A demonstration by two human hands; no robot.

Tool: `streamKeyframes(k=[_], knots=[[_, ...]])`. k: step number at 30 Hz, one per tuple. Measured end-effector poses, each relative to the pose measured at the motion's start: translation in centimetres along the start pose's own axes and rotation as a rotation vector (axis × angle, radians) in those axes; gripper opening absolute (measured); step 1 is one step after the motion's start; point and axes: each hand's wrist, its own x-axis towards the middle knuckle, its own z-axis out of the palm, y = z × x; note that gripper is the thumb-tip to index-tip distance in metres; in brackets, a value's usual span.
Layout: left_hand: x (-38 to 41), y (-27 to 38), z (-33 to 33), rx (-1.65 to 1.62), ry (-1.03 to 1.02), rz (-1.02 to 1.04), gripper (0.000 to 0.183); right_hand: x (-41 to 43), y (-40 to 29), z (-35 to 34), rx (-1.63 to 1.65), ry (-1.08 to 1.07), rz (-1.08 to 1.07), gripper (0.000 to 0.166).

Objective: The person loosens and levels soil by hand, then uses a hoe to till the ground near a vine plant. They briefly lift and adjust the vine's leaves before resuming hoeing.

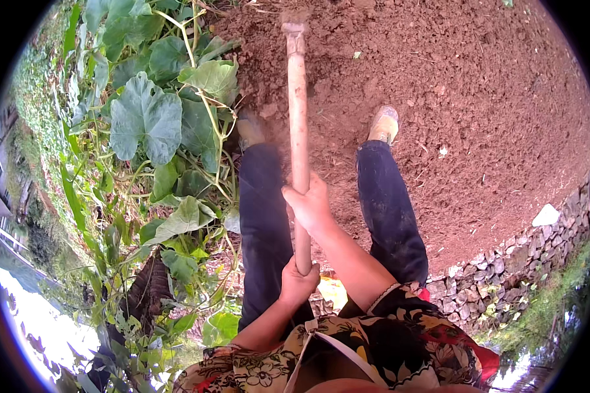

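Note:
A long wooden handle (299,123) runs up the middle of the head view, from my hands to a dirt-covered metal socket (295,30) at its far end. The tool's blade is hidden or blurred at the reddish-brown soil (447,108). My left hand (297,282) is closed around the butt end of the handle, low in the view. My right hand (310,199) grips the handle further up, with its thumb across the wood. The handle passes between my two legs.
Broad-leaved vines (147,118) crowd the left side, close to my left shoe (250,131). My right shoe (384,124) stands on the soil. A dry-stone wall (501,270) edges the plot at lower right, with a pale stone (545,216) on top.

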Motion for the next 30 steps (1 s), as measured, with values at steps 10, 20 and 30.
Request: streamKeyframes(k=[10,20,30], knots=[[15.1,17.9,9.0,0.180,-0.210,0.718,0.022,8.5,-20.1,-6.0,0.011,0.152,-0.811,0.018],[-1.1,-2.3,2.0,0.239,-0.093,0.171,0.022,-3.1,2.1,-5.3,0.057,0.216,-0.117,0.021],[10.8,12.2,9.1,0.194,-0.187,0.629,0.024,3.3,-15.7,-7.5,0.160,0.102,-0.636,0.017]])
